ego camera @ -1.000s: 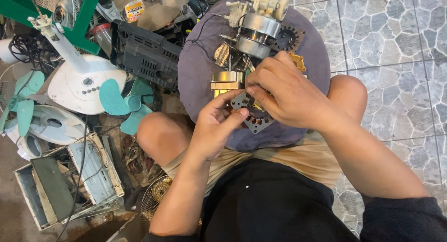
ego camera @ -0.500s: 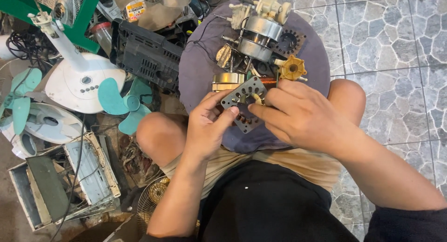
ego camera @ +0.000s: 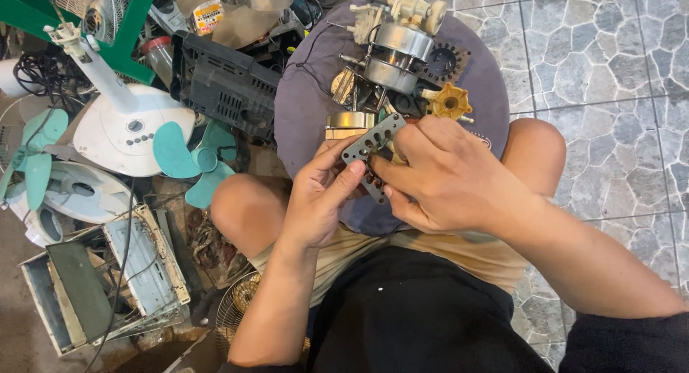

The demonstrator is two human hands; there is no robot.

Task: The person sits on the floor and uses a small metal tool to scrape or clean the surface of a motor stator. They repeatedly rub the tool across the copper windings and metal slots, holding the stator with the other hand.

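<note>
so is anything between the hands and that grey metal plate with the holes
Nothing visible. The left hand and right hand both grip the perforated plate directly, fingers on its edges, above the purple cushion. The fan motor sits beyond it, apart.

A grey stone-patterned tile floor [ego camera: 596, 79] fills the 1 to 4 o'clock side, evenly lit. From 8 to 11 o'clock lies a heap of scrap: a white fan base [ego camera: 125, 129], teal fan blades [ego camera: 183, 154], a black plastic casing [ego camera: 222, 90], a green metal frame [ego camera: 136, 21] and a gutted white housing [ego camera: 100, 280]
</note>
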